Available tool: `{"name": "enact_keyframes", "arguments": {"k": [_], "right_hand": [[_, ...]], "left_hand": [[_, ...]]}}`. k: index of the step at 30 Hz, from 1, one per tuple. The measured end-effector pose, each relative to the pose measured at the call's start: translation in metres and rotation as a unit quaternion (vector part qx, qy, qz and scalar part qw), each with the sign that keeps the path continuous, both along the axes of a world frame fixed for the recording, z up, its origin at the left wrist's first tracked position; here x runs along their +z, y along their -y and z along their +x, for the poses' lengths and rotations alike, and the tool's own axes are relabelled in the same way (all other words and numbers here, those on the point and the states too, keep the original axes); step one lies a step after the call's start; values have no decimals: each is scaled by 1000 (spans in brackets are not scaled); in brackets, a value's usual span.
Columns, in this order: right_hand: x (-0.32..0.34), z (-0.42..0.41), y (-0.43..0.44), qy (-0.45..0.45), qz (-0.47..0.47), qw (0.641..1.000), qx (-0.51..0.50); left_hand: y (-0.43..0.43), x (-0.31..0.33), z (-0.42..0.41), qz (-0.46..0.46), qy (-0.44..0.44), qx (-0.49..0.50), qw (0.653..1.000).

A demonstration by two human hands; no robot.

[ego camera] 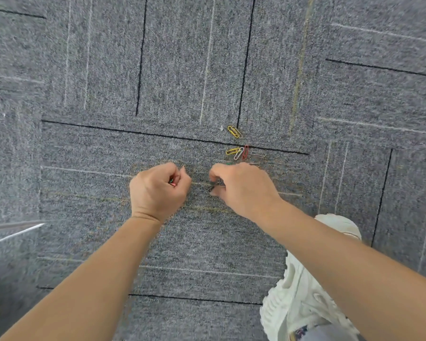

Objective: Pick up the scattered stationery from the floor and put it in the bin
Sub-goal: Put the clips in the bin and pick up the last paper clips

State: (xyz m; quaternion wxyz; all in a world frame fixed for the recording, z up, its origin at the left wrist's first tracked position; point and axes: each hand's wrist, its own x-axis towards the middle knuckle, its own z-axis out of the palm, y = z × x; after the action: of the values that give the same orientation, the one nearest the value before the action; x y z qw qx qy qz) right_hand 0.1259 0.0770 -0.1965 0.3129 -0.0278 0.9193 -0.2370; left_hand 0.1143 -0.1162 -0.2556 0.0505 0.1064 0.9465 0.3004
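White shoe (305, 291) sat nearest the lens at lower right, with both bare forearms reaching past it to the grey carpet (108, 143). Left hand (158, 190) was clenched around a small bundle of clips (172, 182) — red and green wire showed in the gap by the thumb. Right hand (241, 188) was down at the carpet, thumb and forefinger pinching a dark clip (213, 187); whether the clip was clear of the pile could not be told.

Loose paper clips lay just beyond the right hand: a yellow clip (234, 131) farthest off, then a touching cluster (241, 153) of yellow, white, red and silver by a black seam, and a green clip (229, 163) half hidden by the knuckles. Bin not in view.

Handling judgement: the clips looked light, stiff and thin, lying flat, so the carpet pile likely snagged them — best taken by pinching across the narrow width, or by tipping up one rounded end with a fingertip. Coated ones were probably slippery. A full left fist risked spilling some.
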Motion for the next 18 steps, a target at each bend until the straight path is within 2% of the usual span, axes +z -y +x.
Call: {"name": "enact_keyframes", "arguments": {"k": [6,8,9,10,11,12,13,14,15,16,18], "right_hand": [[-2,-8,8,41,42,996,69],[0,-6,1,92,-36,995,30],[1,-4,-4,131,-102,985,-38],[3,-2,-11,170,-188,957,-142],[4,2,-18,208,-278,903,-253],[4,6,-24,248,-365,828,-346],[3,10,-31,279,-436,750,-412],[2,14,-37,299,-485,686,-453],[1,17,-42,306,-518,641,-477],[0,18,-45,305,-541,611,-491],[-2,18,-48,294,-568,566,-520]], "left_hand": [[-1,-3,0,-35,-24,-7,999],[-3,-5,2,-42,-40,-5,998],[-4,-6,2,-45,-46,-1,998],[-5,-7,3,-49,-51,3,998],[-5,-8,3,-53,-53,5,997],[-5,-8,3,-58,-56,4,997],[-4,-9,4,-62,-60,-2,996],[-4,-9,4,-64,-63,-11,996],[-4,-9,4,-65,-64,-19,996],[-3,-8,4,-68,-65,-24,995],[-4,-7,3,-68,-64,-24,995]]}}
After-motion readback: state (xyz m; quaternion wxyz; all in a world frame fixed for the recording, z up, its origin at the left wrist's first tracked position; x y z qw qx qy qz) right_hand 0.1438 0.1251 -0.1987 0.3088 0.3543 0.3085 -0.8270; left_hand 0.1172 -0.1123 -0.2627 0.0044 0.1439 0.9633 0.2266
